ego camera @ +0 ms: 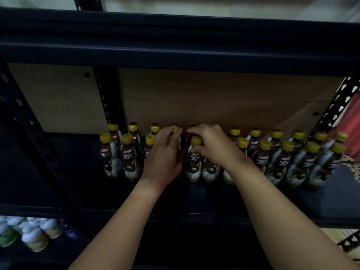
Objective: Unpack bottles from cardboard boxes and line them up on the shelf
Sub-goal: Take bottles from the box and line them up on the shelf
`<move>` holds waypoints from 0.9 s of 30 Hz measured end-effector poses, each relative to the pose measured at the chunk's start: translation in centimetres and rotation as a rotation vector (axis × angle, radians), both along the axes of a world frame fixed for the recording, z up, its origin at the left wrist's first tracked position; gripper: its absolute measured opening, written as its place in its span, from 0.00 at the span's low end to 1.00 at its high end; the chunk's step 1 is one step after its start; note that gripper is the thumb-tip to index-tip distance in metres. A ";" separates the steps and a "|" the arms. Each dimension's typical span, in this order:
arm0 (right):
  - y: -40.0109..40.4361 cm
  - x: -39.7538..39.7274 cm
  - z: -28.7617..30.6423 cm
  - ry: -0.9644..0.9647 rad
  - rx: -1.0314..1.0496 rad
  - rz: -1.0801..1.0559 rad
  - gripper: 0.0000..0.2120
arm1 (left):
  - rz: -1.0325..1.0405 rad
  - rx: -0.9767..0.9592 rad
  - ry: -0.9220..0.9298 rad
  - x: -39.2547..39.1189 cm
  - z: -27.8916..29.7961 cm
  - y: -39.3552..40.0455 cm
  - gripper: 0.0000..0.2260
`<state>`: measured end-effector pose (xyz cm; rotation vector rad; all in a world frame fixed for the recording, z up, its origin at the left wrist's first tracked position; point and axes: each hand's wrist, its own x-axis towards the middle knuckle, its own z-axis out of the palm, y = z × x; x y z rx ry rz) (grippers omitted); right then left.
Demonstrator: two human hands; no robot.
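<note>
Several brown coffee bottles with yellow caps (127, 156) stand in two rows on a dark shelf (214, 199). My left hand (165, 152) reaches into the middle of the rows, its fingers curled round the top of a bottle (176, 130) near the back. Just to the right, my right hand (209, 145) lies over the bottle tops, fingers bent round the neck of a front bottle (194, 162). The bottles under both hands are partly hidden.
A brown backboard (214, 94) closes the shelf behind the bottles. Perforated dark uprights (109, 102) stand at left and right (339, 102). A lower shelf at bottom left holds white-capped bottles (35, 236). The shelf above (175, 45) overhangs.
</note>
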<state>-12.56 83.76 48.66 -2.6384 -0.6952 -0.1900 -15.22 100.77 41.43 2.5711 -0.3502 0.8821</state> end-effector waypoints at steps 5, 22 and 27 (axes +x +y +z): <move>-3.7 0.6 0.9 -0.081 0.049 -0.070 0.28 | -0.143 0.044 -0.050 0.3 1.2 -2.1 0.25; -6.6 2.6 -2.0 0.004 0.022 -0.022 0.24 | -0.021 -0.028 0.132 1.6 0.6 -5.6 0.25; -7.4 1.9 -1.2 -0.059 0.096 0.028 0.26 | -0.067 0.005 -0.131 0.9 0.8 -7.0 0.24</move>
